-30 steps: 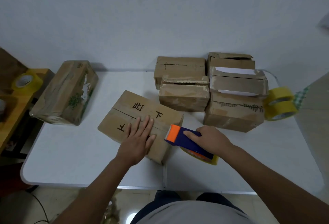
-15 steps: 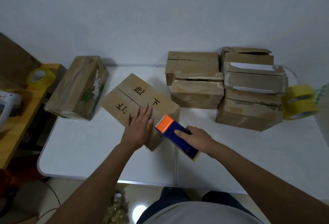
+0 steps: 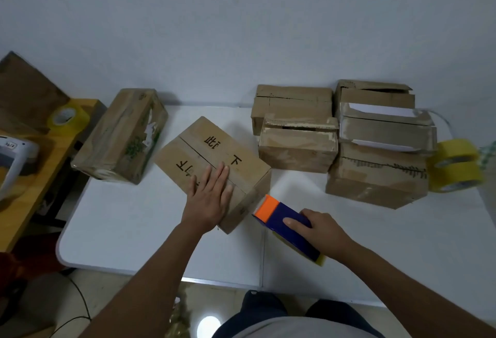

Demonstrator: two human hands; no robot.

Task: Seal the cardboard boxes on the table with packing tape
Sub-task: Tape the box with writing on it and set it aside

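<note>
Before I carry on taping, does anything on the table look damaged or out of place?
Yes. The box right of centre has a torn, ragged top flap with a gap along it. On the stack at right, white sheets poke out from under the upper boxes' flaps. The box under the left hand sits askew to the table edge.

A box [image 3: 212, 160] lies mid-table [image 3: 120, 225]; another box [image 3: 120, 133] to its left, stacked boxes [image 3: 375, 144] far right, tape rolls [image 3: 453, 165] at the right edge.

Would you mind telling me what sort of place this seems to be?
Probably a small makeshift packing station: worn cardboard boxes crowd a white folding table by a bare wall, with spare yellow tape rolls alongside.
</note>
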